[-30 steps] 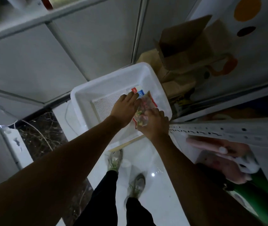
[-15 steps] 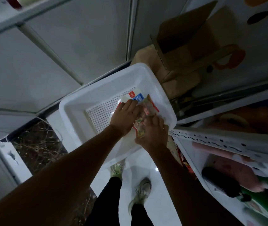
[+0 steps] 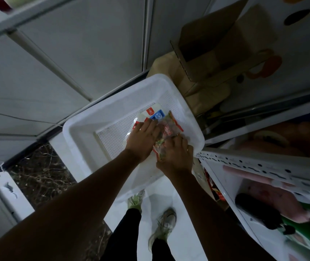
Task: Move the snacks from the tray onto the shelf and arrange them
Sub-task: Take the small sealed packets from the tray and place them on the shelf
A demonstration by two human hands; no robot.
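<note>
- Down in the white tray (image 3: pixel 86 127), just past the frame's centre, we saw both bare hands working together at its 3 o'clock side.
- The left hand (image 3: pixel 143 140) lay palm down with its fingers nearly straight and close together, pointing toward 1 o'clock. They rested on a white packet (image 3: pixel 153 113) with red and blue labels, and their tips touched the edge of a clear snack packet (image 3: pixel 166 132).
- We could not tell whether the left thumb hooked under anything, as the hand hid it.
- The right hand (image 3: pixel 175 155), at 5 o'clock of the left and just beside it, had its fingers curled over the near end of the clear snack packet and gripped it there.
- That packet, red-edged with mixed colours inside, lay slanted from 7 to 1 o'clock, partly over the white packet, and both were inside the tray near its 3 o'clock wall.
- The tray's perforated bottom showed bare at 9 o'clock of the hands.
- The shelf (image 3: pixel 254 162), white with a punched rail, ran off at 4 o'clock of the tray, and the pink goods (image 3: pixel 275 196) on it were too blurred for us to name.
- An open cardboard box (image 3: pixel 207 44) stood at 1 o'clock of the tray.
- The person's shoes (image 3: pixel 164 227) stood on the pale floor (image 3: pixel 188 242) at 6 o'clock.
</note>
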